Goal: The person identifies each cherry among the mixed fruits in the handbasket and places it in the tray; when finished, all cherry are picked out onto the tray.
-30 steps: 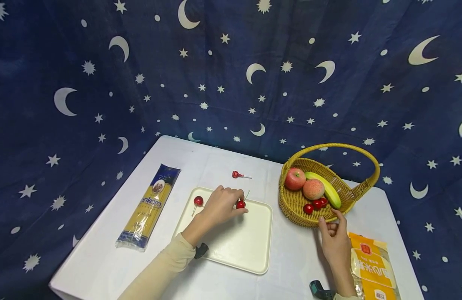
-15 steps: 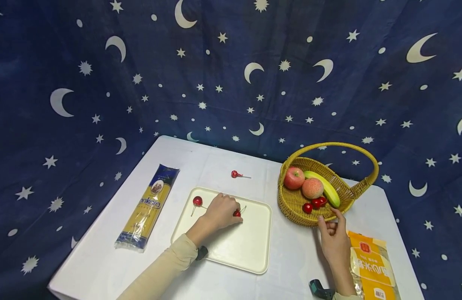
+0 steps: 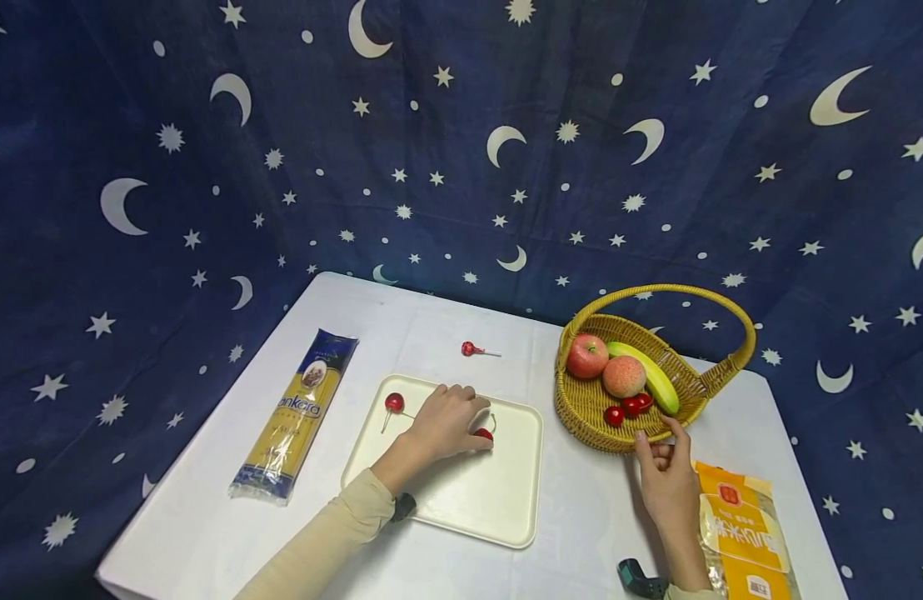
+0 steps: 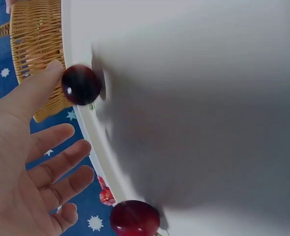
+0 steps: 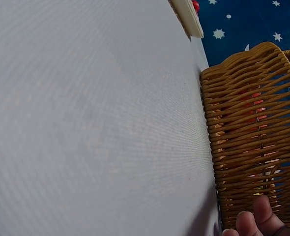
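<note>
My left hand (image 3: 448, 423) is over the cream tray (image 3: 499, 521), its fingers spread apart. Beside its thumb, a red cherry (image 4: 81, 84) sits on the tray; in the head view this cherry (image 3: 485, 433) is partly covered by the hand. Another cherry (image 3: 394, 402) with stems lies at the tray's far left corner. My right hand (image 3: 670, 483) holds the near rim of the wicker basket (image 3: 585, 433), thumb and forefinger at the rim, other fingers curled against the outside wall. Inside are an apple (image 3: 587, 357), a peach (image 3: 624, 377), a banana (image 3: 656, 383) and several cherries (image 3: 615, 416).
A red lollipop (image 3: 472, 348) lies behind the tray. To the left is a blue and yellow pasta packet (image 3: 296, 417). An orange food bag (image 3: 742, 533) lies in front of the basket at the right. A starry blue cloth (image 3: 431, 150) hangs behind the table.
My left hand has brought the cherry toward the near left and down onto the tray, then loosened its fingers from it. The right hand stays at the basket rim.
</note>
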`<state>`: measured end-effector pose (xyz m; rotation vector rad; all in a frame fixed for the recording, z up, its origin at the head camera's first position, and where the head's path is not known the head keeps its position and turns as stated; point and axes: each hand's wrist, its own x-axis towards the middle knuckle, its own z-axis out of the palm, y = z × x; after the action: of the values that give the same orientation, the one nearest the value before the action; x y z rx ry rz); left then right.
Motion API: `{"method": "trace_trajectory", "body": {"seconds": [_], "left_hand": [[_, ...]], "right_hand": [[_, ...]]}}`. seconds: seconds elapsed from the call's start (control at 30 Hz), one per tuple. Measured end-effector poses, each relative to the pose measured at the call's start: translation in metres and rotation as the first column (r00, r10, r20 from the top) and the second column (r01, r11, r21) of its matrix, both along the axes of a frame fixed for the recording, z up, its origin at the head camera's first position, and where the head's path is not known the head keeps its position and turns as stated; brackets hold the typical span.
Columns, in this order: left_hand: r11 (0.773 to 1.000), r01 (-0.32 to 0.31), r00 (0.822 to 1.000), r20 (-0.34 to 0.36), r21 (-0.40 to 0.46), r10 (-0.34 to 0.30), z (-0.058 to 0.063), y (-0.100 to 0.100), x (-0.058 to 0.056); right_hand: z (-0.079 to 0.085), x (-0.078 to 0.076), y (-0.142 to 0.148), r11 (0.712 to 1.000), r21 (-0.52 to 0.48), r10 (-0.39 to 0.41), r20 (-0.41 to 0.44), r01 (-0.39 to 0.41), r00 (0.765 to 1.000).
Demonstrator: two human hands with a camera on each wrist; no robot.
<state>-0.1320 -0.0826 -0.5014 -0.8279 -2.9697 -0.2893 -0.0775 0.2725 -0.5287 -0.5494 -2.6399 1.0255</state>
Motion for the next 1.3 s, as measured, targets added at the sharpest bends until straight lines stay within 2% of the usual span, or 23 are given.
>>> {"method": "trace_trajectory", "body": {"seconds": [0.33,0.53,0.83,1.0,1.1,1.3], "left_hand": [[0.999,0.034,0.999,-0.032,0.009,-0.033,0.001,0.007,-0.001],[0.998,0.061,0.997,-0.055,0.029,-0.059,0.006,0.012,-0.001],[0.989,0.135,0.987,-0.092,0.059,-0.129,0.024,0.036,-0.004],[0.979,0.185,0.982,-0.056,0.087,-0.181,0.036,0.054,-0.006],[0.975,0.209,0.978,-0.045,0.076,-0.206,0.043,0.065,-0.007],[0.965,0.258,0.964,-0.068,0.043,-0.255,0.057,0.090,-0.014]], "right_hand": [[-0.001,0.001,0.001,1.000,-0.006,0.001,0.006,-0.001,1.000],[-0.002,0.000,0.001,1.000,-0.028,0.007,0.004,-0.007,1.000],[0.000,0.000,0.000,0.999,-0.038,-0.001,0.010,0.002,1.000],[-0.001,0.000,0.000,0.999,-0.033,-0.007,0.005,0.007,1.000],[-0.001,0.000,0.000,0.999,-0.034,-0.003,0.006,0.003,1.000],[-0.001,0.000,0.001,0.999,-0.043,0.007,0.015,-0.006,1.000]]}}
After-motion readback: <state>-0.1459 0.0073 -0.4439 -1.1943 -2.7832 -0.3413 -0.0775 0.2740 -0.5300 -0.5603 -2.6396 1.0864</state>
